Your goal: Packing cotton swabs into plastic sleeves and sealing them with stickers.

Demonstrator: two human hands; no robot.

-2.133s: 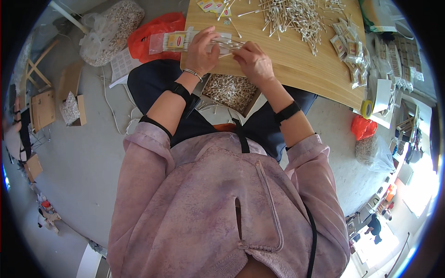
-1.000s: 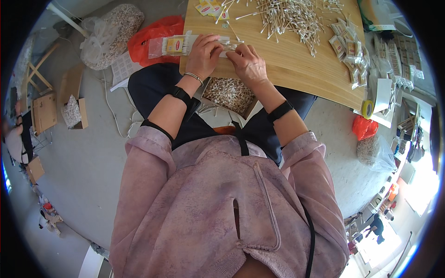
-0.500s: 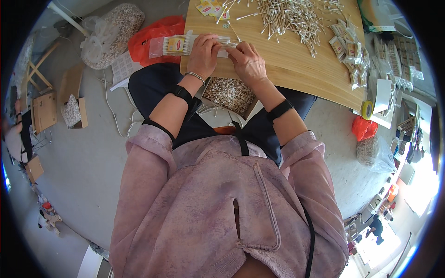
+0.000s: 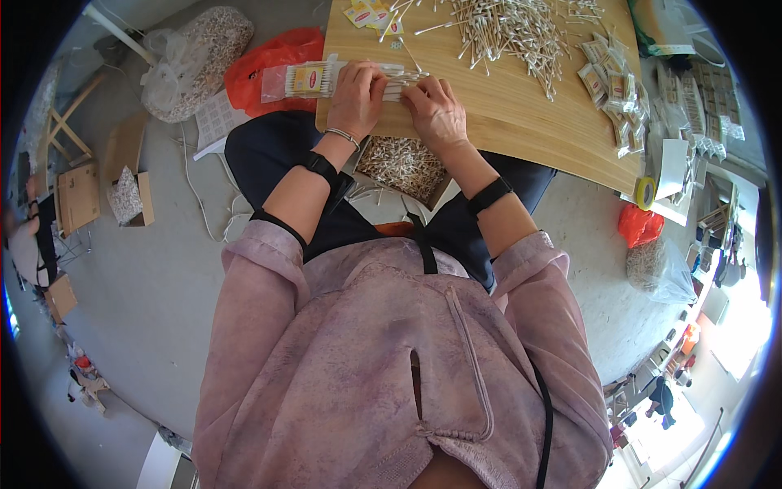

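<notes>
Left hand (image 4: pixel 355 88) and right hand (image 4: pixel 436 110) pinching a bundle of cotton swabs (image 4: pixel 404 78) together on the wooden bench (image 4: pixel 521 114), filled swab packet (image 4: pixel 305 79) lying just beside

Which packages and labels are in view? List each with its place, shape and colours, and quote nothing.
Clear packet with a yellow label with a red oval: table's left edge, beside the left hand, flat, rectangular.
Small yellow labels: table's far left corner, loose.
Filled small packets: table's right side, a heap, clear with yellow.
Red plastic bag: floor, left of the table, crumpled.
Clear sack: floor, far left, bulging, pale contents.
</notes>
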